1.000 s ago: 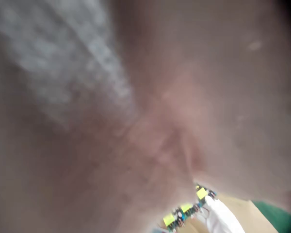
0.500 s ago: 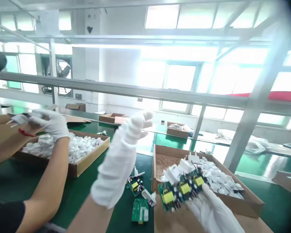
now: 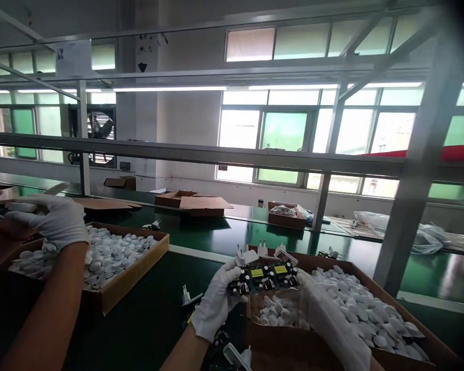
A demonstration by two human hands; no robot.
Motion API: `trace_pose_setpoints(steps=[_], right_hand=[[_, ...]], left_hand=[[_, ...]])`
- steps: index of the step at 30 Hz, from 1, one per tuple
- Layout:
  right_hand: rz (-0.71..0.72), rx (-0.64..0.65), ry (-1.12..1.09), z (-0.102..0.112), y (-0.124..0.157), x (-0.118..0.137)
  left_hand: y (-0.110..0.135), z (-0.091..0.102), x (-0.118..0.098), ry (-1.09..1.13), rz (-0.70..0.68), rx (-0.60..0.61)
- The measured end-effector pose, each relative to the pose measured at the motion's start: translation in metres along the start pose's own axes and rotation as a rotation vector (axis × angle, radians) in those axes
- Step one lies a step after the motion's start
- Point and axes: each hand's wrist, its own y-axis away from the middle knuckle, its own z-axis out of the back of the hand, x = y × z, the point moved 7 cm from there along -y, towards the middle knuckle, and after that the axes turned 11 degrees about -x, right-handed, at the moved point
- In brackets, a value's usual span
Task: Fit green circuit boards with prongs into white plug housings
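Okay, left hand (image 3: 215,304) closed on green circuit-board strip (image 3: 262,278), held above cardboard tray (image 3: 417,340) of white plug casings (image 3: 363,314); right hand (image 3: 330,317) blurred at strip's end, grip unclear. Casings remain heaped.

Cloth gloves (image 3: 214,304), glossy circuit boards (image 3: 261,278), matt cardboard tray (image 3: 135,270)

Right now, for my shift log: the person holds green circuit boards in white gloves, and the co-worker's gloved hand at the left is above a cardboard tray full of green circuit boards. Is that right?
Not quite. The cardboard tray under the co-worker's gloved hand is full of white plastic pieces, not circuit boards, as the head view shows. The rest stands: the person's left hand and right hand, both white-gloved, hold the green circuit boards.
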Motion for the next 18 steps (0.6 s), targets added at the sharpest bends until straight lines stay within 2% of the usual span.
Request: trace_pose_setpoints(steps=[3, 4, 8, 10, 14, 18], right_hand=[[-0.093, -0.008, 0.064, 0.017, -0.008, -0.02], [-0.023, -0.038, 0.128, 0.025, -0.01, -0.02], [0.404, -0.129, 0.436, 0.047, -0.01, -0.005], [0.538, -0.136, 0.55, 0.056, -0.01, 0.001], [0.709, -0.118, 0.799, 0.063, -0.006, 0.014], [0.682, -0.136, 0.87, 0.057, 0.003, 0.025]], left_hand=[[-0.001, 0.011, 0.01, 0.043, 0.052, -0.107], [-0.001, 0.012, 0.015, 0.046, 0.07, -0.13], [0.003, 0.01, 0.03, 0.032, 0.124, -0.174], [0.004, 0.005, 0.034, 0.015, 0.148, -0.169], [0.007, -0.009, 0.034, -0.026, 0.186, -0.067], [0.009, -0.014, 0.03, -0.01, 0.193, -0.039]])
